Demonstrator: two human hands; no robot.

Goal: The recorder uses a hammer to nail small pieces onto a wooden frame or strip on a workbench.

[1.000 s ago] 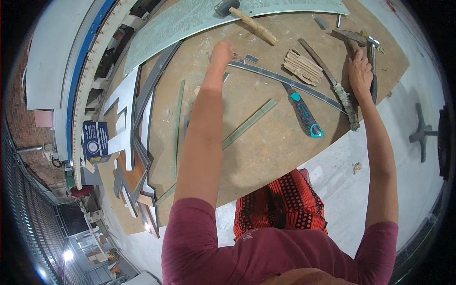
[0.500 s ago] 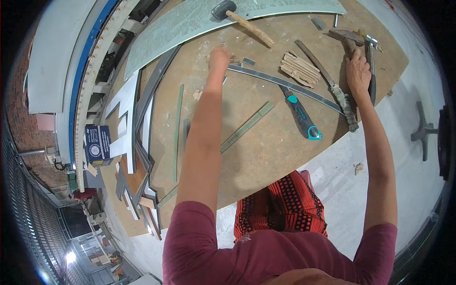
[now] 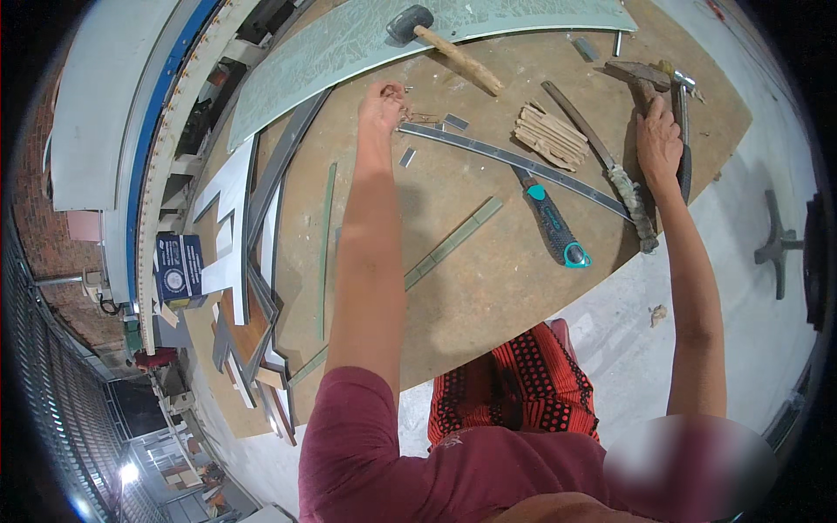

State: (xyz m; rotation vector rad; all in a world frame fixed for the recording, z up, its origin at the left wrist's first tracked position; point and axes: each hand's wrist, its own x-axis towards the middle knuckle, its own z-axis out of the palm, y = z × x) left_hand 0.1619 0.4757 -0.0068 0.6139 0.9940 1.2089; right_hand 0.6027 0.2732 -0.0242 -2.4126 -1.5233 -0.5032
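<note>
Seen from above, a person's two bare hands reach over a brown worktop (image 3: 462,305), set well apart. The left hand (image 3: 382,109) is toward the far edge, just beside the left end of a grey metal strip (image 3: 514,161) and some small brown scraps (image 3: 425,117); its fingers curl inward, and I cannot tell whether this grip is clamped on anything. The right hand (image 3: 659,144) lies on the wooden handle of a hammer (image 3: 639,75) near the right corner, close behind the head, perhaps because the weight sits there; how firmly that grip closes cannot be told. A second hammer (image 3: 684,144) lies just beside it, dark handle toward the near edge, which likely makes it easy to reach. The strip slants toward the near edge, crossing a turquoise-and-black tool (image 3: 551,222). By its right end, a long tool (image 3: 629,187) juts past the near edge, its handle wrapped, presumably for a surer hold. Tan ridged pieces (image 3: 551,137) lie between strip and long tool. A mallet (image 3: 458,61) rests its head on a pale green sheet (image 3: 323,70) along the far edge. White and grey lengths (image 3: 231,227) pile up by the left edge, seemingly clear of the middle.
</note>
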